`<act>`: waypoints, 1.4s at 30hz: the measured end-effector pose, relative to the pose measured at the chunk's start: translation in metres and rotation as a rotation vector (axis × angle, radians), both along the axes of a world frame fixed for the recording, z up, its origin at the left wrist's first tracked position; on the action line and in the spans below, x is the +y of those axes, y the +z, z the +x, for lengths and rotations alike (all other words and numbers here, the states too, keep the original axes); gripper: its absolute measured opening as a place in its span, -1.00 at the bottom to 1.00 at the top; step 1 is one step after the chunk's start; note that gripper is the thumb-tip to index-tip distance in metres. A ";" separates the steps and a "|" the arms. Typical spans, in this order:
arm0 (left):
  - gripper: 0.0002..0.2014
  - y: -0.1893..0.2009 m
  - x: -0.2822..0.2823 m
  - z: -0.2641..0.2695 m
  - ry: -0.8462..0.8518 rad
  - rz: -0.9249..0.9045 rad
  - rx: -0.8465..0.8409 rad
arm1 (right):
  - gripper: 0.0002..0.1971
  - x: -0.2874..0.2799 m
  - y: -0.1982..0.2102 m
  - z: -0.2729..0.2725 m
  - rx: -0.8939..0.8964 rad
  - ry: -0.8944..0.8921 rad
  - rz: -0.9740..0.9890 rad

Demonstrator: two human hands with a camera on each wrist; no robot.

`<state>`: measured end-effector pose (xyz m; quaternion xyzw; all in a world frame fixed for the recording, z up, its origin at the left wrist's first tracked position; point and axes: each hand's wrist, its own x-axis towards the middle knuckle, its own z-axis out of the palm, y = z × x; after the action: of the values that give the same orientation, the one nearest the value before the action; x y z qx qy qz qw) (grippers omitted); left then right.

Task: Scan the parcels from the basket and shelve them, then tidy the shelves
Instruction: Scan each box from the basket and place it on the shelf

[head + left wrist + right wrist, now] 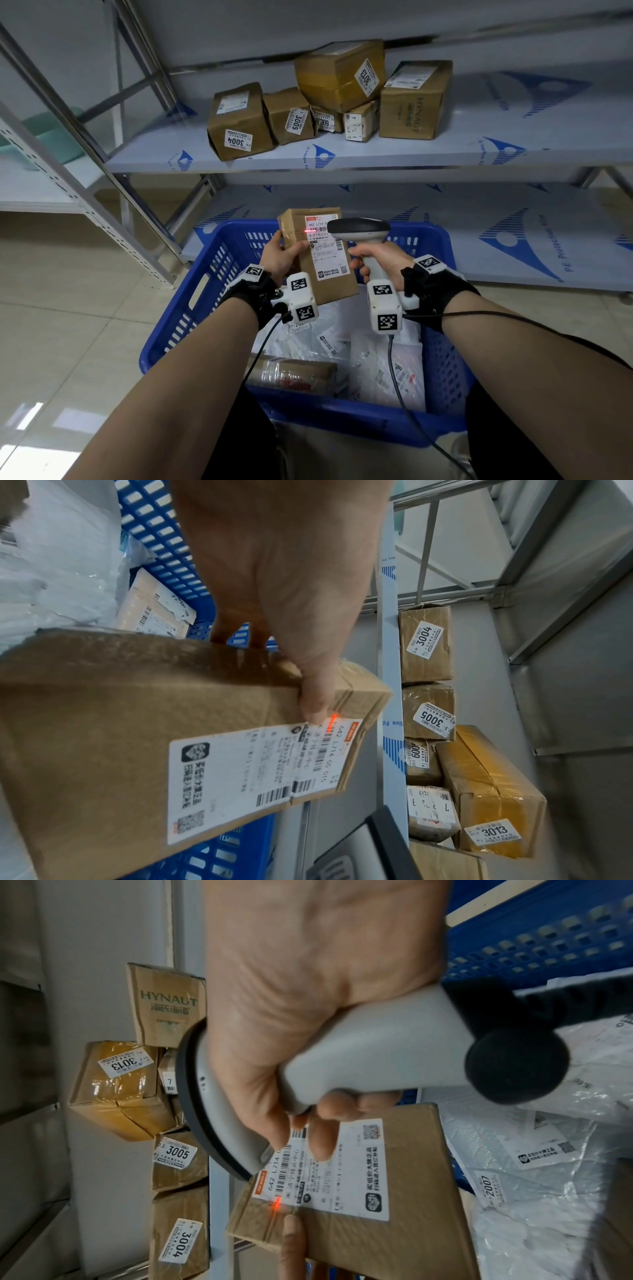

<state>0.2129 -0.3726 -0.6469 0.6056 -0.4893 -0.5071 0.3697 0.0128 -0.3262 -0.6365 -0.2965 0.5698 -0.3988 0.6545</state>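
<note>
Left hand [279, 255] curled around brown parcel [329, 277] above basket [178, 308]; right hand [380, 257] wrapped around scanner [359, 231], red beam [311, 231] on label [325, 246].

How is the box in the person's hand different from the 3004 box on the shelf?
The held box is up in the left hand over the blue basket; the 3004 box rests on the shelf. The held box wears a big white label with a red scanner line; the 3004 box has a small number sticker. Both are brown cardboard.
</note>
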 end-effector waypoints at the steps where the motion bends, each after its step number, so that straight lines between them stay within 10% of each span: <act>1: -0.47 0.000 -0.001 0.000 0.000 0.003 0.001 | -0.91 0.000 0.000 0.000 0.000 -0.001 0.001; 42: -0.45 -0.006 -0.005 -0.001 -0.021 0.007 0.001 | -0.83 -0.004 -0.006 -0.002 0.030 0.026 -0.025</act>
<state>0.2119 -0.3776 -0.6525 0.6016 -0.4938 -0.5130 0.3621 0.0104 -0.3300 -0.6427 -0.3178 0.5706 -0.3929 0.6474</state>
